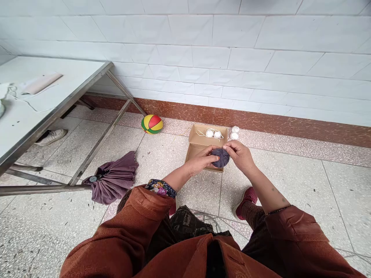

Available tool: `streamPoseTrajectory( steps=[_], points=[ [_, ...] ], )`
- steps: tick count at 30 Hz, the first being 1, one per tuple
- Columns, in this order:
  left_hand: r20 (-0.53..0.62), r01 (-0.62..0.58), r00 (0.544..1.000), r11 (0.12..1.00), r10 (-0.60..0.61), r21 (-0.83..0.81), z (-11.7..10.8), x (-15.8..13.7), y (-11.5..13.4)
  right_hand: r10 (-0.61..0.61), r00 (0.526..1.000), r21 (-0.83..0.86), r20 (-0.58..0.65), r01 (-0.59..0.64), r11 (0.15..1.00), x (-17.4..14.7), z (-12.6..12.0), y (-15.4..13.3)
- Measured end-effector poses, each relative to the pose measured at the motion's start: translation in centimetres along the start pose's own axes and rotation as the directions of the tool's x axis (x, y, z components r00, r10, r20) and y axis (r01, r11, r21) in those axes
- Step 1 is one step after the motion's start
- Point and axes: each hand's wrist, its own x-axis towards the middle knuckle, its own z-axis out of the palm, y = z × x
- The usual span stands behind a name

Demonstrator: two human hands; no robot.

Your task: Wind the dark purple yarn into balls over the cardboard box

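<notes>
A dark purple-grey ball of yarn (221,158) is held in front of me, above an open cardboard box (193,150) on the floor. My left hand (199,161) grips the ball from its left side, thumb across the front. At the ball's top right, my right hand (240,155) has thumb and forefinger pinched together on the yarn; the strand itself is too fine to make out. Small white yarn balls (213,133) with loose strands lie in the far part of the box. More white balls (234,135) sit on the floor just right of it.
A red, yellow and green ball (152,124) rests near the tiled wall (185,77). On the left stands a metal-framed table (72,73). A folded purple umbrella (114,177) leans by its lower bar. Another person's shoe (52,136) shows beneath the table.
</notes>
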Motion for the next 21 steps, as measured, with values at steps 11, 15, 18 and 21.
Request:
streamPoseTrajectory(
  steps=[11,15,18,21],
  points=[
    [0.063,-0.070,0.994,0.968,0.087,-0.243,-0.1,-0.2,1.1,0.042,0.993,-0.010,0.108,-0.042,0.999,-0.6,1.0,0.9],
    [-0.160,-0.157,0.979,0.971,0.128,-0.180,-0.8,0.5,1.4,-0.011,0.974,-0.019,0.228,0.016,1.000,-1.0,1.3,0.7],
    [-0.305,-0.162,0.940,0.987,0.151,-0.009,-1.3,1.0,1.1,-0.061,0.947,0.019,0.317,0.058,0.998,-1.2,1.0,-0.3],
    [-0.359,-0.132,0.912,0.970,0.200,0.204,-1.5,1.2,0.5,-0.078,0.928,0.106,0.364,0.042,0.993,-1.1,0.4,-1.3]
  ],
)
